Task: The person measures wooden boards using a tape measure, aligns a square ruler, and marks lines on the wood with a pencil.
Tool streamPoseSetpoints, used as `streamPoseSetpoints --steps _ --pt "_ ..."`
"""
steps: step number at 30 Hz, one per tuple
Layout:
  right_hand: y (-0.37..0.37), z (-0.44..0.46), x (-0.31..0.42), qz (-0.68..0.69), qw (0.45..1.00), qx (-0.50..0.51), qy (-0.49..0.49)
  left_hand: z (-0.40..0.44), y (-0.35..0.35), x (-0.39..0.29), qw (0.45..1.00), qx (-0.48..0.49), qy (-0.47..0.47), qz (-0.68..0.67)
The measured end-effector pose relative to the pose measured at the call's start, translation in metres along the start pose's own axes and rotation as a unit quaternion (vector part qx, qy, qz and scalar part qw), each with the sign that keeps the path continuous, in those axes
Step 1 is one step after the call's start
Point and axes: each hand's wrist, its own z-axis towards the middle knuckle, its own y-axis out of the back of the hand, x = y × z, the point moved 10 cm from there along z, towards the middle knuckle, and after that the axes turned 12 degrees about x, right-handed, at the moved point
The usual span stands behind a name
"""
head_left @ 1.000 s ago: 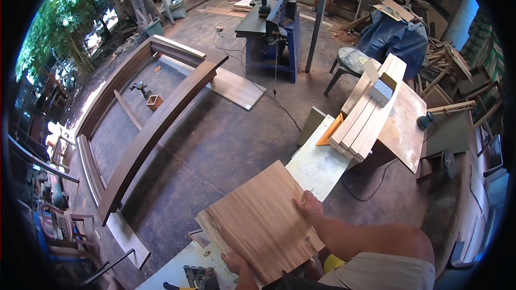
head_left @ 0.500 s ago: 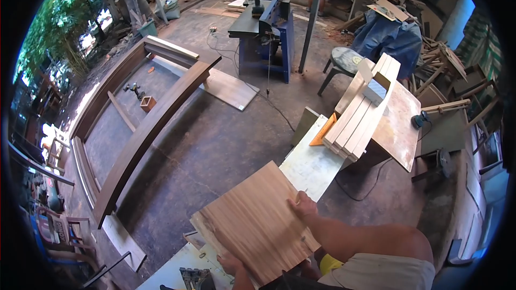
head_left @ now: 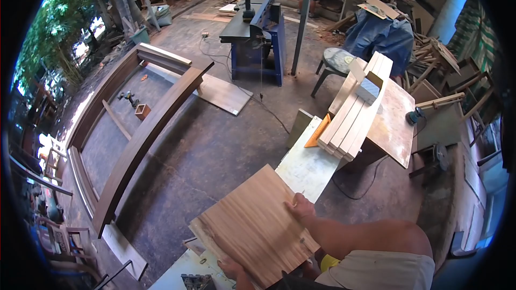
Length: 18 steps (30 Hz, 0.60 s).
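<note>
A flat, squarish brown wooden panel (head_left: 252, 220) with visible grain lies tilted in front of me. My right hand (head_left: 302, 207) is closed on its right edge, the thumb on top. At the lower left edge, my left hand (head_left: 232, 269) grips the same panel, with its fingers partly hidden underneath. Beneath the panel shows a pale work surface (head_left: 180, 269), with a dark metal object (head_left: 198, 281) beside my left hand.
A large brown wooden frame (head_left: 156, 129) stands at left, a drill (head_left: 129, 98) inside it. Pale boards (head_left: 355, 113) and an orange set square (head_left: 318, 131) rest on the right-hand table. Farther back are a blue machine (head_left: 263, 43), a stool (head_left: 339, 62) and two people.
The view has shifted slightly, so the background sits a little farther left. Both hands keep their hold on the panel, which has barely moved.
</note>
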Motion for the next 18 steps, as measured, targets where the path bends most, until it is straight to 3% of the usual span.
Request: streamPoseSetpoints --steps 5,7,10,12,18 --pt "0.007 -0.007 0.005 0.020 0.999 -0.031 0.015 -0.006 0.008 -0.003 1.000 -0.001 0.022 -0.013" --pt "0.002 -0.007 0.013 0.015 0.999 0.000 0.043 -0.013 0.012 -0.016 0.999 0.007 -0.014 -0.035" --pt "0.006 -0.008 0.012 0.004 0.999 -0.034 -0.002 -0.021 0.020 -0.013 0.997 0.028 0.045 -0.057" --pt "0.002 -0.006 0.013 0.002 1.000 -0.026 0.011 -0.007 0.008 -0.010 0.999 0.016 -0.004 -0.036" --pt "-0.007 0.000 0.007 -0.017 0.999 -0.029 -0.001 -0.007 0.012 -0.009 0.999 0.020 0.017 -0.024"
